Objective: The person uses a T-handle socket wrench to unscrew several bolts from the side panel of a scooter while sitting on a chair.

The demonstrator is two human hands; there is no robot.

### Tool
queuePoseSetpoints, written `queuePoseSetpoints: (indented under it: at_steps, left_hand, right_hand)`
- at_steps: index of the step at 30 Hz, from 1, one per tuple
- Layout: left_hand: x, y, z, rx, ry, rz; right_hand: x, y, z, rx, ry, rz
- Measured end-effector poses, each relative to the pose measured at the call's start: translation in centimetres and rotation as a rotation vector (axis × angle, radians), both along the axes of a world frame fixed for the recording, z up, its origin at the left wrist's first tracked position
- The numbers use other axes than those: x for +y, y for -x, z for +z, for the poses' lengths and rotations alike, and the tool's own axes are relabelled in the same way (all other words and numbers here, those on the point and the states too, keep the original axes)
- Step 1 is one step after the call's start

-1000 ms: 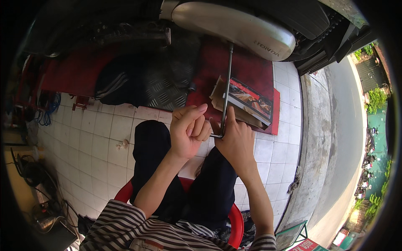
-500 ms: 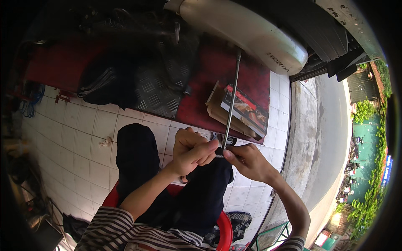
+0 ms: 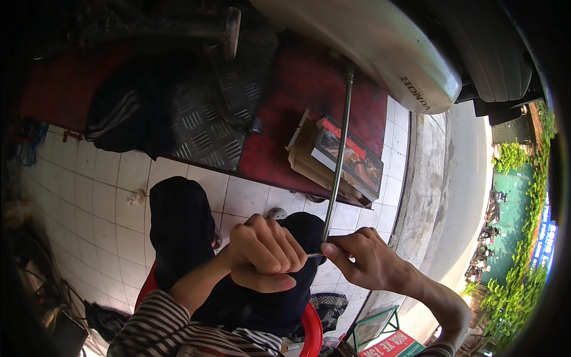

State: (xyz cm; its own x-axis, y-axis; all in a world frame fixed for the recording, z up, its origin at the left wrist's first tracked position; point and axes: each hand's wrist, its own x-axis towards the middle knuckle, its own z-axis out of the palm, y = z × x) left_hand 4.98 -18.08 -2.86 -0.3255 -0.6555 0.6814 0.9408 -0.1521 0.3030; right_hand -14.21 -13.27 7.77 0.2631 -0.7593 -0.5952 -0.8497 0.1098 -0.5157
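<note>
A long-shafted metal socket wrench (image 3: 341, 160) runs from my lap up to the underside of a pale motorbike body panel (image 3: 380, 53). Its far end meets the bike there; what it sits on is too dark to make out. My left hand (image 3: 264, 253) is closed round the short crossbar at the wrench's near end, and a bit of that bar shows beyond the fingers. At the corner where bar and shaft meet, my right hand (image 3: 369, 259) pinches the wrench between thumb and fingers. Both hands are above my knees.
A red platform (image 3: 262, 146) with a ridged metal plate (image 3: 208, 134) lies under the bike. On its corner, beneath the shaft, are a printed box (image 3: 351, 157) and brown cardboard (image 3: 303, 157). I sit on a red stool (image 3: 313, 327); white tiles (image 3: 107, 178) border a road (image 3: 452, 160).
Both hands and the wrench's near end have come lower and nearer to me. My left hand has turned knuckles-up on the crossbar. The bike panel appears larger in view.
</note>
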Motion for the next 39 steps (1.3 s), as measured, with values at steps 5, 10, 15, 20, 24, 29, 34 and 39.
queuePoseSetpoints:
  at_steps: [5,10,15,20,24,29,34,39]
  left_hand:
    - [0.0,0.3,-0.1,0.051,-0.039,-0.028]
    - [0.1,0.2,-0.2,0.046,-0.060,-0.042]
    - [0.0,0.2,-0.4,0.050,-0.092,-0.084]
    - [-0.1,-0.2,-0.5,0.039,-0.126,-0.117]
    - [0.4,-0.2,-0.6,0.036,-0.194,-0.129]
    - [0.6,-0.6,-0.2,-0.016,-0.157,-0.115]
    - [1.8,-1.3,0.0,-0.129,-0.216,-0.054]
    - [2.3,-1.7,-0.2,-0.216,-0.274,-0.038]
  right_hand:
    - [-1.3,-0.1,0.4,0.000,-0.213,0.006]
    - [-1.5,-0.6,0.3,0.003,-0.189,-0.034]
    - [-1.5,-1.3,0.4,0.093,-0.203,-0.087]
    - [-1.7,-1.7,0.6,0.163,-0.280,-0.145]
    - [-1.9,-1.8,0.6,0.182,-0.328,-0.149]
    - [-1.7,-1.6,0.5,0.127,-0.311,-0.141]
    - [-0.9,-1.1,0.0,0.123,-0.243,-0.156]
    - [1.7,-2.2,-1.4,-0.053,0.314,-0.167]
